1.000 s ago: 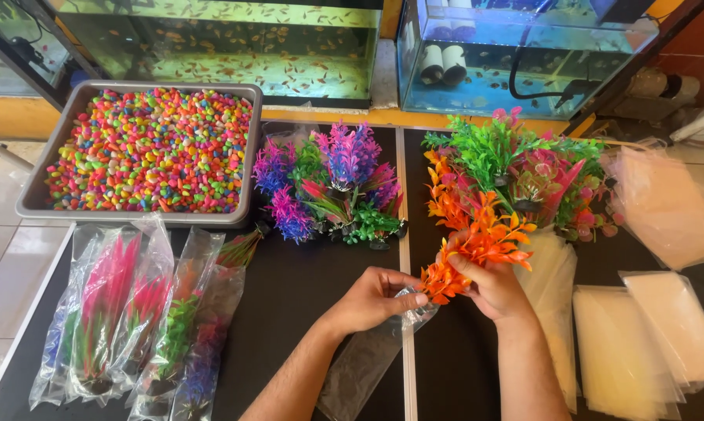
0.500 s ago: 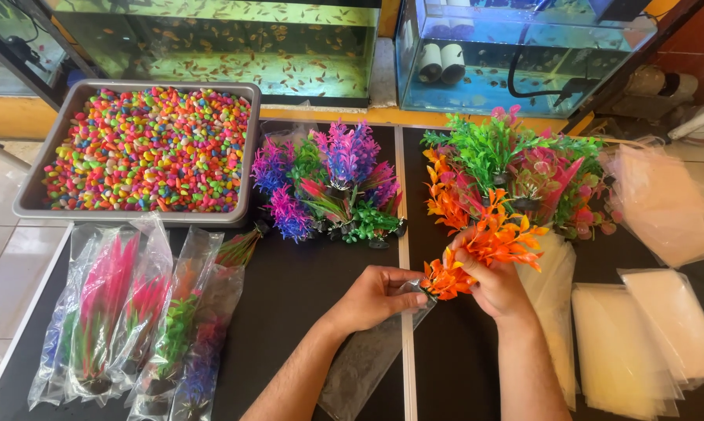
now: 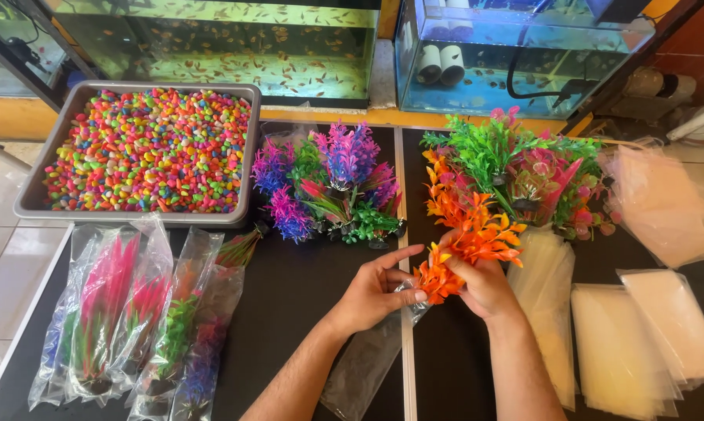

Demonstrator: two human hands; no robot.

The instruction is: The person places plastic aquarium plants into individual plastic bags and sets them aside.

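Single head view, steep downward, close over black table (image 3: 305,304).

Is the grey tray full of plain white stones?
No, the grey metal tray holds small pebbles in many bright colours: pink, yellow, green, orange and blue.

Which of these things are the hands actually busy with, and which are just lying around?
In use:
left hand
right hand
orange plastic plant
clear bag

Lying about:
tray of coloured pebbles
purple plants
green and pink plants
bagged plants
empty bags
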